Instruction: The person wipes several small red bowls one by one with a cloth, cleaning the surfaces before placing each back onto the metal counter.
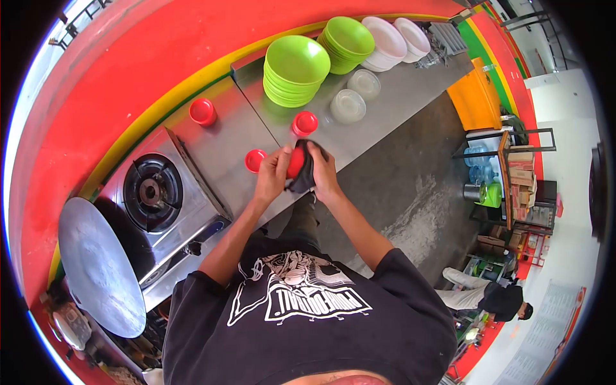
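Above the front edge of the steel counter, a small red bowl is held in the left hand, fingers curled round its left rim. A dark cloth is pressed against the bowl by the right hand, which is closed over the cloth; the bowl is thus clamped between the two hands, just off the counter surface, directly in front of the person's chest.

Step in hand is judged to be wiping of the bowl. For a good result the bowl should be kept fixed by the left hand while the cloth is rotated round the wall and rim by the right, with pressure kept light so that the bowl is not slipped from the grip.

Orientation: the bowl is held tilted on its side rather than flat. Its opening appears to be turned toward the cloth and the right hand, but this is partly hidden and cannot be confirmed. No true long axis is present, the bowl being round; its rim plane stands roughly upright.

Three similar red bowls rest on the counter nearby, apart from the hands. Stacked green bowls stand further back.
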`<action>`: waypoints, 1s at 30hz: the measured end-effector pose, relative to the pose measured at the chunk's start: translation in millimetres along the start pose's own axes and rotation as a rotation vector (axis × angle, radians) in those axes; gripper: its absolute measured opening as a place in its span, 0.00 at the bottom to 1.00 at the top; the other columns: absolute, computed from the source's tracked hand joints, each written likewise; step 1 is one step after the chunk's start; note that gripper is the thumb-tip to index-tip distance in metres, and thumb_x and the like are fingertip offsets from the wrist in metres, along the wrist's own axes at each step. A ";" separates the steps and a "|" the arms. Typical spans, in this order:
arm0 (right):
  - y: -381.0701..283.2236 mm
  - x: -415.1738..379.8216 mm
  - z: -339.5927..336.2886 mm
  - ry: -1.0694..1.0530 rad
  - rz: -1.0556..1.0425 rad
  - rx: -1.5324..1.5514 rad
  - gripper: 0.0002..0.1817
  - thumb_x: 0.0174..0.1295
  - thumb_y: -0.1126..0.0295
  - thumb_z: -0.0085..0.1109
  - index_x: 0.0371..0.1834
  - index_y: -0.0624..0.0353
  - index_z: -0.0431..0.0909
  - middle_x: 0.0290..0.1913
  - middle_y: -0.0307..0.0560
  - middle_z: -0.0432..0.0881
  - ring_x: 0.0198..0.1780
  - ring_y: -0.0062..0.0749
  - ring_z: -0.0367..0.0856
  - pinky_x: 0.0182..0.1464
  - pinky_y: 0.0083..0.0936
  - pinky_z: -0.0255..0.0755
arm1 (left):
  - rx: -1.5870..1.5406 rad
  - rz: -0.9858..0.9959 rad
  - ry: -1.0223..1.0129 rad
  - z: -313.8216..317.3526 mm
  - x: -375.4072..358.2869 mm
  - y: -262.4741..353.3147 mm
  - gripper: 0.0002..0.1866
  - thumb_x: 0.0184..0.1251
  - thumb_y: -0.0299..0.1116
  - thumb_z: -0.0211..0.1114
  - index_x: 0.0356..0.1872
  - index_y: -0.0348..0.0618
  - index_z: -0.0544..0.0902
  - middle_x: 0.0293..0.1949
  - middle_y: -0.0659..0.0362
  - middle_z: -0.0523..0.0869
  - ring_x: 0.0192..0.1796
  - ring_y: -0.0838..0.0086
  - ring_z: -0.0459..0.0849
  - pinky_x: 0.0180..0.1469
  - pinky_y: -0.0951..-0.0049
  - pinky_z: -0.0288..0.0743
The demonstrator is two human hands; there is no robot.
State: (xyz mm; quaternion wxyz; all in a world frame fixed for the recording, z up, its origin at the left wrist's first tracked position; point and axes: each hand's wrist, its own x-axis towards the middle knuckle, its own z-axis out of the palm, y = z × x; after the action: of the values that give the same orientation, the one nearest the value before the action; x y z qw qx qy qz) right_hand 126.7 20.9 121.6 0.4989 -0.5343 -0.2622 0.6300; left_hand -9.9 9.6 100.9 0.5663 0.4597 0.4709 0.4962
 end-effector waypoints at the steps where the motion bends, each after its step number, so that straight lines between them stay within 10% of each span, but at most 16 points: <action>1: 4.7 -3.3 -3.8 -0.007 -0.008 -0.036 0.18 0.72 0.59 0.55 0.47 0.66 0.81 0.40 0.40 0.84 0.40 0.20 0.80 0.47 0.21 0.74 | 0.112 0.017 -0.049 -3.5 1.8 3.1 0.24 0.80 0.47 0.52 0.30 0.34 0.78 0.20 0.67 0.69 0.27 0.84 0.64 0.27 0.73 0.63; 11: -8.0 -46.6 1.7 0.046 0.041 0.362 0.15 0.70 0.59 0.56 0.51 0.57 0.78 0.41 0.41 0.84 0.40 0.28 0.85 0.46 0.25 0.79 | -0.123 -0.116 -0.193 -1.9 -2.5 41.9 0.30 0.79 0.51 0.51 0.20 0.39 0.76 0.18 0.71 0.68 0.23 0.86 0.63 0.24 0.76 0.59; 17: 3.7 -44.4 11.6 -0.034 0.081 0.045 0.17 0.71 0.59 0.54 0.52 0.62 0.78 0.42 0.42 0.84 0.40 0.27 0.84 0.44 0.26 0.79 | 0.209 -0.156 -0.401 -27.2 0.1 50.0 0.30 0.79 0.54 0.51 0.21 0.39 0.77 0.18 0.70 0.70 0.23 0.85 0.64 0.26 0.77 0.61; 26: -16.5 -42.7 27.3 0.080 -0.141 -0.047 0.16 0.71 0.60 0.56 0.46 0.64 0.82 0.38 0.38 0.83 0.37 0.18 0.78 0.42 0.21 0.73 | 0.118 0.035 -0.064 -14.0 -7.8 40.8 0.32 0.78 0.56 0.49 0.22 0.38 0.79 0.17 0.68 0.72 0.22 0.83 0.68 0.26 0.73 0.65; 30: 0.2 -47.3 18.1 -0.146 -0.111 -0.293 0.18 0.73 0.57 0.54 0.42 0.65 0.82 0.37 0.36 0.81 0.38 0.17 0.76 0.41 0.19 0.71 | 0.483 0.042 -0.311 -36.5 -3.0 60.9 0.32 0.78 0.57 0.48 0.26 0.38 0.80 0.18 0.68 0.71 0.22 0.84 0.67 0.26 0.74 0.65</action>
State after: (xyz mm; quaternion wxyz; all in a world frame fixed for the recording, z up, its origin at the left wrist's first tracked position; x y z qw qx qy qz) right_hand 106.4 -18.5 146.2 0.4293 -0.5390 -0.4158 0.5935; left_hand -54.1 13.7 156.5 0.4953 0.6615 0.4735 0.3048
